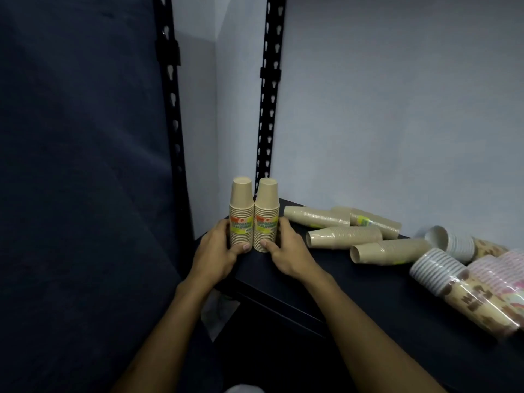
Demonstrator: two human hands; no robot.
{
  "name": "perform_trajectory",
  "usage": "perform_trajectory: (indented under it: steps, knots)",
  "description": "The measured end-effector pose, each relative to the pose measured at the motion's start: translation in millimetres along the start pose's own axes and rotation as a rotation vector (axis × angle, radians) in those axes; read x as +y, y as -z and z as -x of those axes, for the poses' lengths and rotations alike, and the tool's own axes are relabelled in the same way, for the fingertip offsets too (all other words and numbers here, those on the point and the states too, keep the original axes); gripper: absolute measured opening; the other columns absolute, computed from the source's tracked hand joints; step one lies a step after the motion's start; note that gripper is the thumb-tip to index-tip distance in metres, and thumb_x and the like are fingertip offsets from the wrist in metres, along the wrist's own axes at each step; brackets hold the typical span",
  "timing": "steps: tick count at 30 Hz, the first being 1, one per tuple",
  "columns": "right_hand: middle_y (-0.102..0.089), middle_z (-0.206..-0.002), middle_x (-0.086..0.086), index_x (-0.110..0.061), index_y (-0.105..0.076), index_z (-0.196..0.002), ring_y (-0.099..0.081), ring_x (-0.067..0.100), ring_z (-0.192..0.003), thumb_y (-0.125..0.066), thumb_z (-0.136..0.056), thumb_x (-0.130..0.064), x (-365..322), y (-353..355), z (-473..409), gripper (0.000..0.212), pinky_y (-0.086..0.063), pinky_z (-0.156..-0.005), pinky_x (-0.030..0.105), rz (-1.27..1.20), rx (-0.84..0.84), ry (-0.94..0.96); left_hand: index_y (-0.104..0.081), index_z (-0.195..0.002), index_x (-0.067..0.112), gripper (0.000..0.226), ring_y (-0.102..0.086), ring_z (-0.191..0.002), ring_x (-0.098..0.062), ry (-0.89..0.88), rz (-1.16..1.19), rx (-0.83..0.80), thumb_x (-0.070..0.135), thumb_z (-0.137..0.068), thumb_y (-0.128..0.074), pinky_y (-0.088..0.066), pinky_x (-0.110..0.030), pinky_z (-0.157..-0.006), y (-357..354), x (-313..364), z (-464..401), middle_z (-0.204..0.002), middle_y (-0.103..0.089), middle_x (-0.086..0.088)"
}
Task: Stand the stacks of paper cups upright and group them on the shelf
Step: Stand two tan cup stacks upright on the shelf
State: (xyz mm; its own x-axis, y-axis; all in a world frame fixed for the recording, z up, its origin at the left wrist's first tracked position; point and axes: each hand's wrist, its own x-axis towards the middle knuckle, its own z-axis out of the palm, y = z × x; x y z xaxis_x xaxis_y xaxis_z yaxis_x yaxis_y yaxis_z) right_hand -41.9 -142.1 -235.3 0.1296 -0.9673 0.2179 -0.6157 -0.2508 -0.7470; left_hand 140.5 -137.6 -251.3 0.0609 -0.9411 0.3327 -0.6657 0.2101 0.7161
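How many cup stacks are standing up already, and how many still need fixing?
Done: two tan stacks stand upright, side by side, in the shelf corner. In hand: left hand and right hand grip them. Left: four tan stacks lie sideways, and the white and patterned stacks also lie tipped.

**Tan cups on a black shelf**

The two upright stacks (254,215) at the far left are plain tan with orange, yellow and green labels. The lying stacks (344,236) beside them are the same tan. At the right, one stack is white-ribbed (433,269), one tan with brown blotches (479,304), one pink (502,269). The shelf (283,279) and uprights (268,109) are black, the wall (397,109) pale grey-blue.
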Motion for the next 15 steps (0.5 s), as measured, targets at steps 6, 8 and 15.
perform_trajectory:
  steps: [6,8,15]
  knots:
    - [-0.061,-0.137,-0.001,-0.019,-0.042,-0.130,-0.051,0.026,-0.132,-0.059,-0.099,-0.030,1,-8,-44,0.037,-0.027,-0.111,0.040,0.153,-0.054,0.003,-0.051,-0.133,0.023,0.045,-0.060,-0.115,-0.024,0.016,-0.142,0.139,0.036,-0.093,-0.066,-0.043,-0.043,-0.103,-17,-7,-12,-0.129,-0.064,0.001]
    - [-0.060,-0.138,-0.002,-0.021,-0.041,-0.134,-0.049,0.025,-0.133,-0.058,-0.100,-0.030,6,-13,-49,0.039,-0.024,-0.109,0.038,0.124,-0.052,0.028,-0.050,-0.130,0.023,0.042,-0.061,-0.114,-0.025,0.049,-0.170,0.155,0.039,-0.094,-0.064,-0.040,-0.042,-0.107,-21,-11,-15,-0.127,-0.065,0.000]
    - [-0.059,-0.137,0.003,-0.032,-0.036,-0.142,-0.050,0.029,-0.129,-0.052,-0.100,-0.043,28,-29,-58,0.046,-0.027,-0.110,0.041,0.110,-0.018,0.052,-0.044,-0.133,0.025,0.048,-0.059,-0.114,-0.030,0.181,-0.212,0.173,0.047,-0.094,-0.062,-0.044,-0.039,-0.084,-24,-10,-17,-0.124,-0.069,-0.003]
